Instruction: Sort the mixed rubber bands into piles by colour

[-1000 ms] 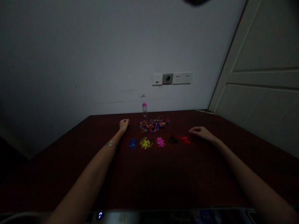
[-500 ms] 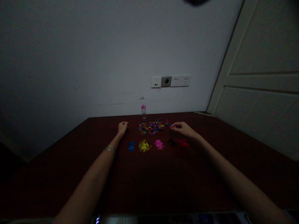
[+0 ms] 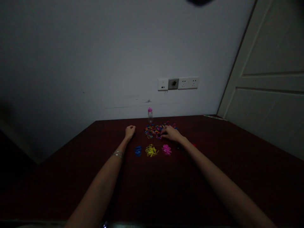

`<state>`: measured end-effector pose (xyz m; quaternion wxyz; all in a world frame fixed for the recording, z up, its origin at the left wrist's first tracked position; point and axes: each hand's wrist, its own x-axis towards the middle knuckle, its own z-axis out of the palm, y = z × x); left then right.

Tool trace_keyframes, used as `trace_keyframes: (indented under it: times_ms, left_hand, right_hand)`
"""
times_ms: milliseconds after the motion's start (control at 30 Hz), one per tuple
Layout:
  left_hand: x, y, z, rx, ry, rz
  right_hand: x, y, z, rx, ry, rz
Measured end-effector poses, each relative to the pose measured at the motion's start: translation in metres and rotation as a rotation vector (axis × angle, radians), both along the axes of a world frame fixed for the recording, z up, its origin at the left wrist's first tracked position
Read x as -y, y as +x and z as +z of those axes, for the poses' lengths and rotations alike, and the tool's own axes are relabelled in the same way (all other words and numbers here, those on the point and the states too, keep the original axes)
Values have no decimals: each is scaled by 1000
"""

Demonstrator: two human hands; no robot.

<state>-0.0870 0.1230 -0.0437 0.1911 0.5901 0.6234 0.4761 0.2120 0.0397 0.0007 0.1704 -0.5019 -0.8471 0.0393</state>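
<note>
A loose pile of mixed-colour bands [image 3: 150, 130] lies towards the back of the dark red table. Over its right part, my right hand [image 3: 170, 133] reaches down with its fingers apart, touching the bands. My left hand [image 3: 130, 131] rests closed on the table left of the pile, with nothing seen in it. Nearer to me lie separate small heaps: blue bands [image 3: 138, 151], yellow bands [image 3: 151, 150] and pink bands [image 3: 166, 149]. A bit of red [image 3: 194, 145] shows beyond my right forearm, which mostly hides what lies there.
A clear bottle with a pink top [image 3: 150, 116] stands behind the pile, near the wall. Sockets and switches [image 3: 178, 83] are set in the wall above the table [image 3: 152, 190]. A pale panelled door [image 3: 268, 79] is at the right.
My right hand has moved left from beside the pile onto it, and its forearm now covers the dark heap and most of the red one. The view has shifted slightly; my left hand stays put.
</note>
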Motion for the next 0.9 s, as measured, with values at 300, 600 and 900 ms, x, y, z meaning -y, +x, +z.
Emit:
trace_keyframes:
  times_ms: [300, 600, 900]
  left_hand:
    - [1, -1, 0, -48, 9, -4]
    - [3, 0, 3, -63, -6, -1]
    - [5, 1, 3, -56, 1, 0]
  right_hand:
    - [0, -3, -11, 8, 75, 25]
    - [-4, -3, -15, -34, 56, 83]
    - [-6, -2, -13, -53, 77, 107]
